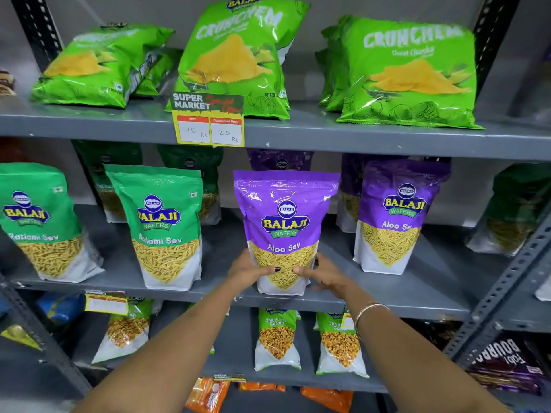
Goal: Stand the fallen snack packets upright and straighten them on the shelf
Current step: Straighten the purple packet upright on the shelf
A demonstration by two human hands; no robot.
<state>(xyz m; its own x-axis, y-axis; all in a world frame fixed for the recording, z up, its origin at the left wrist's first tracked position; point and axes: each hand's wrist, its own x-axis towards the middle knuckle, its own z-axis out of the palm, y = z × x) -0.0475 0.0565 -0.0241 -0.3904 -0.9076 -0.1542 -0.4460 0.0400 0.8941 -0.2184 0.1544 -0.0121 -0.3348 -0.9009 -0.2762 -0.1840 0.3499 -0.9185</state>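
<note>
Purple pouch (284,231) at centre, "BALAJI WAFERS Aloo Sev"; green pouch (162,226) at nine o'clock, "Ratlami Sev"; green bags (408,73) at one o'clock, "CRUNCHEM"; shelf tag (208,120) at eleven o'clock, "SUPER MARKET", "10 Rs", "20 Rs"

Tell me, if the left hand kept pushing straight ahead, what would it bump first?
The left hand already touches the purple Aloo Sev packet at its lower edge, so it would press that first. Behind it stands another purple packet; how far back is unclear.

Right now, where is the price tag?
In the head view, the price tag hangs on the top shelf's front edge, left of centre, under the middle green Crunchem packet.
</note>
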